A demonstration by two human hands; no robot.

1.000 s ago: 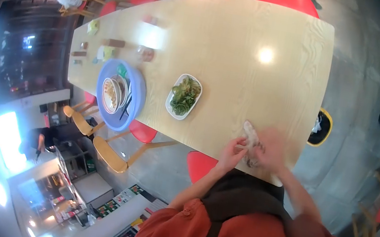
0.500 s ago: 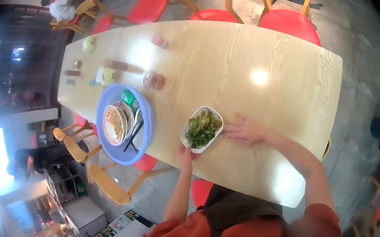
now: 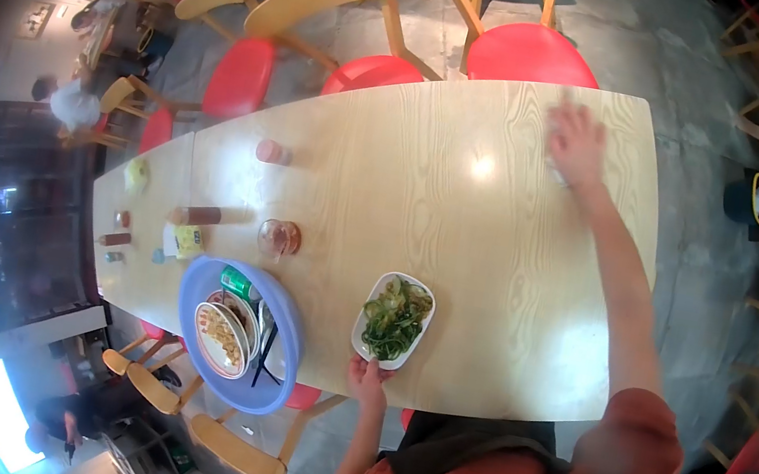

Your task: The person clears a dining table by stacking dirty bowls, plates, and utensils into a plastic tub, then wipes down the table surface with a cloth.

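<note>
A white oblong plate of green vegetables (image 3: 394,319) sits near the table's near edge. My left hand (image 3: 367,378) grips the plate's near rim. My right hand (image 3: 576,143) is stretched far across the long wooden table (image 3: 463,221), near its far right corner. It presses flat on what looks like a pale cloth (image 3: 558,174), which the hand mostly hides. This hand is blurred.
Left of the plate, a blue basin (image 3: 287,348) holds stacked bowls, a green can and chopsticks. A glass (image 3: 279,238), sauce bottles (image 3: 196,215) and a small jar (image 3: 271,152) stand further left. Red-seated chairs (image 3: 524,51) line the far side. Seated people (image 3: 78,105) are at upper left.
My right hand has swept from beside the plate to the table's far right corner. My left hand has stayed on the plate's rim. The view has shifted forward.
</note>
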